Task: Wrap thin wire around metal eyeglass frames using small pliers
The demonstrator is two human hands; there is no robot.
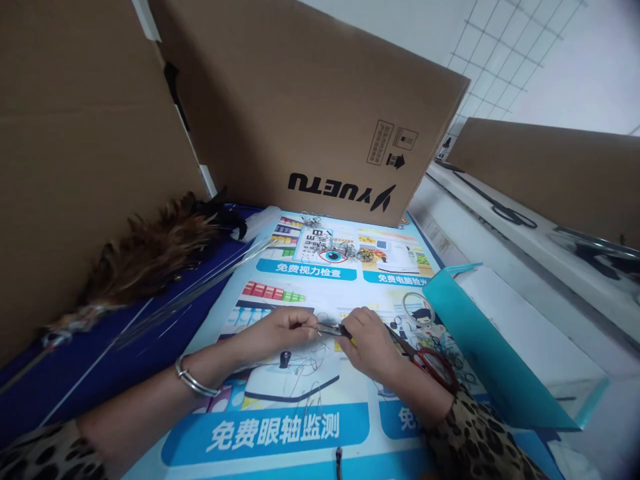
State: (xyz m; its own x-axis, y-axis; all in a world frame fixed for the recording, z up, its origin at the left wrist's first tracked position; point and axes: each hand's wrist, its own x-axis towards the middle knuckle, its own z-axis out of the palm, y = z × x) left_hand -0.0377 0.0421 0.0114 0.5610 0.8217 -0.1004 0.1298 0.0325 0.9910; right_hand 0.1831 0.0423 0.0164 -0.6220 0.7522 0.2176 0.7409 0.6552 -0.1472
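My right hand (367, 340) is wrapped round a pair of pliers (329, 328), whose metal jaws point left. My left hand (287, 333) pinches a thin wire (320, 333) at the tip of those jaws; most of the wire is hidden by the fingers. Below the hands, several loose bent wire pieces (313, 363) lie on the printed poster sheet (350, 460). Beside my right wrist are red-handled scissors (435, 365), partly covered by the forearm. More tangled wire bits (345, 250) form a small heap farther back.
A tall cardboard box (310, 100) stands at the back, and another cardboard panel (75, 133) rises on the left. Brown feathers (150, 247) and long straight wires (200, 287) lie on the blue cloth. A teal open box (490, 360) sits at the right.
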